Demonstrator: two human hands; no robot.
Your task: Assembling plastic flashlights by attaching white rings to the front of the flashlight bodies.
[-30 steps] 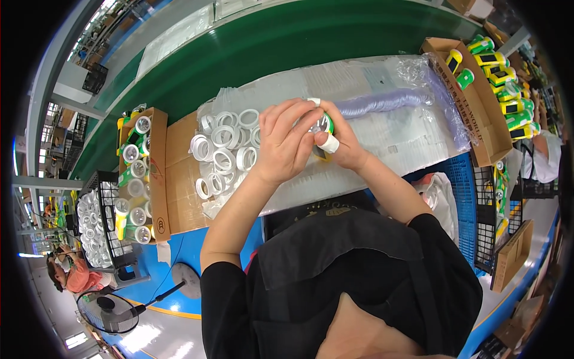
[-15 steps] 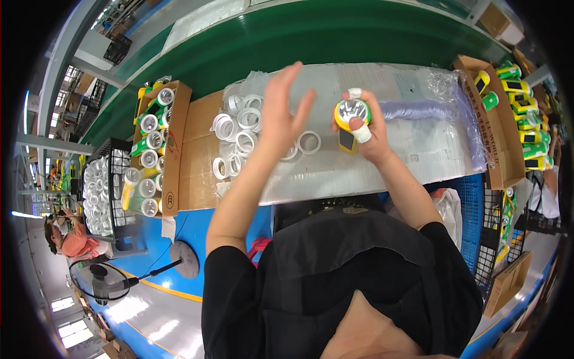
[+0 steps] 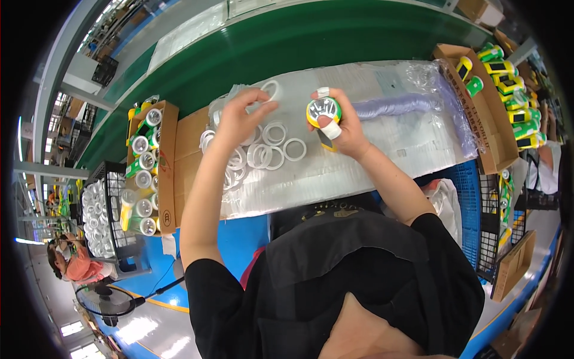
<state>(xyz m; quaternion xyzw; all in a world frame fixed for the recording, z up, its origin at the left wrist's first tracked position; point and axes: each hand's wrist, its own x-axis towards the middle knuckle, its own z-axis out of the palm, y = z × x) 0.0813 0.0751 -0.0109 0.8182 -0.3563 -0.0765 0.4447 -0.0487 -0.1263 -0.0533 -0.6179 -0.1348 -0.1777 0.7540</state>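
Green-and-yellow torch [image 3: 323, 109] fills the right grip [image 3: 348, 128]: best kept face-up and steady. Left grip [image 3: 240, 116] is narrow by a white ring [image 3: 277, 91]; can't tell if held.

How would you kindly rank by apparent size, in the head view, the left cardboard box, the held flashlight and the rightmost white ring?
1. Left cardboard box
2. Held flashlight
3. Rightmost white ring

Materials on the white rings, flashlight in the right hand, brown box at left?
White rings: probably plastic, smooth; uniform white, identical shapes.
Flashlight: body likely smooth plastic, judging by its solid yellow and green; the mirror-bright inside suggests a metallic coating, base material unclear.
Brown box: looks like cardboard; matte brown flat walls, printed marks.
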